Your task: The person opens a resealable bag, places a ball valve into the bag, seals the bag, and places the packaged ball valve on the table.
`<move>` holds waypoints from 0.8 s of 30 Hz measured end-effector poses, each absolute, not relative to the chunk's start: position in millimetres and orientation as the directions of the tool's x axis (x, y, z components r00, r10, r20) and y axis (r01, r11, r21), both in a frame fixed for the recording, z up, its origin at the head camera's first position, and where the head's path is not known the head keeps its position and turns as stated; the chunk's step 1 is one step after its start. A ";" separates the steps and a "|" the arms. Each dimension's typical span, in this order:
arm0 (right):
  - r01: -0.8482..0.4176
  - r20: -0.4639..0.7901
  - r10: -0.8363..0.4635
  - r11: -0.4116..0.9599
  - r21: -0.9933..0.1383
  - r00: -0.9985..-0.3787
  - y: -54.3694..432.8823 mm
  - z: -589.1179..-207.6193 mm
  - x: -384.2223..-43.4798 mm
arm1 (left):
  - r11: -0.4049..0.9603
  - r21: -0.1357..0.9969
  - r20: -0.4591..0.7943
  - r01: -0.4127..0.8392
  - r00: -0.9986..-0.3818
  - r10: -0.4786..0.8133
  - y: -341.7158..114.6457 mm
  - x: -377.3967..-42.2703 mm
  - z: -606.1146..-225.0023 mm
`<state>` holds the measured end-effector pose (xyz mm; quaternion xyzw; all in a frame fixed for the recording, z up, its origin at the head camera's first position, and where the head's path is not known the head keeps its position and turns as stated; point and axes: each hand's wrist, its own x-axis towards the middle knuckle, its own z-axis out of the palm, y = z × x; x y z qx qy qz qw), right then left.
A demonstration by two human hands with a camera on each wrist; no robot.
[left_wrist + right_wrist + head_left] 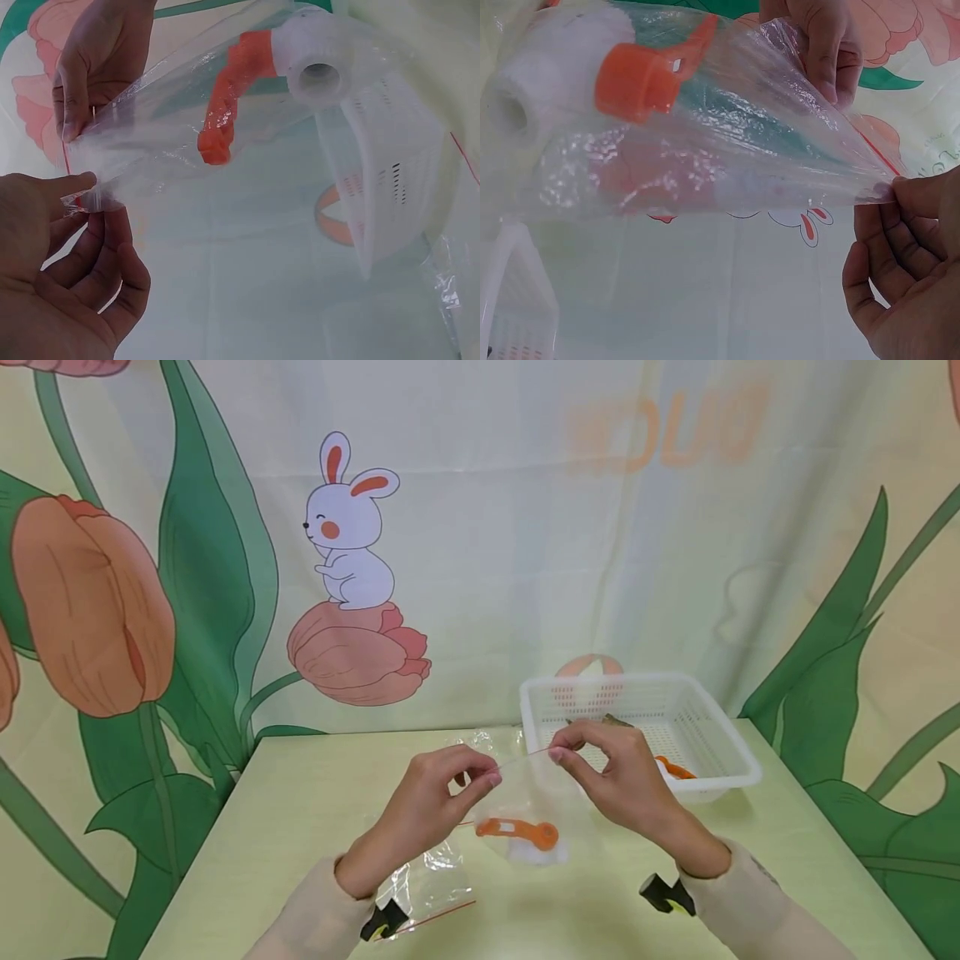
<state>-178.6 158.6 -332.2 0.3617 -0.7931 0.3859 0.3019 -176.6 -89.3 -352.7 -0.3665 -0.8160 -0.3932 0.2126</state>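
A clear zip bag (pixel 522 789) with a red seal line hangs between both hands above the table. In it lies a white plastic ball valve (pixel 315 71) with an orange handle (pixel 536 833). My left hand (pixel 431 793) pinches one top corner of the bag between thumb and forefinger. At the opposite corner, my right hand (pixel 622 777) pinches the same edge, its other fingers loosely curled in the right wrist view. The seal edge is drawn out between the hands; whether it is fully closed I cannot tell. The valve hangs at the bag's bottom.
Another clear bag (pixel 431 881) with a red seal lies flat on the table (pixel 277 860), partly under the left forearm. Behind the right hand stands a white perforated basket (pixel 723 747) holding an orange-handled piece (pixel 677 768) and greenish items. A printed curtain (pixel 480 568) hangs at the back.
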 end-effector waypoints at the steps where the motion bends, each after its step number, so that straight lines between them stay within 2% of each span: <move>1: -0.802 0.752 -0.340 0.443 -0.401 -0.564 159.3 -331.7 -178.4 | 0.423 0.493 0.628 0.760 -0.647 0.432 -89.4 -176.5 -353.2; 5: -0.787 0.731 -0.342 0.447 -0.426 -0.590 161.1 -330.4 -177.5 | 0.413 0.516 0.619 0.750 -0.660 0.426 -91.1 -178.2 -356.6; 8: -0.793 0.738 -0.342 0.438 -0.423 -0.582 161.8 -331.1 -178.1 | 0.410 0.527 0.612 0.745 -0.667 0.425 -92.4 -179.0 -357.6; 15: -0.799 0.752 -0.320 0.413 -0.437 -0.576 167.7 -330.9 -179.9 | 0.452 0.579 0.547 0.679 -0.734 0.402 -99.6 -178.3 -357.0; 24: -0.793 0.746 -0.317 0.416 -0.445 -0.585 172.4 -329.9 -179.6 | 0.476 0.576 0.544 0.664 -0.747 0.383 -104.6 -179.0 -358.9</move>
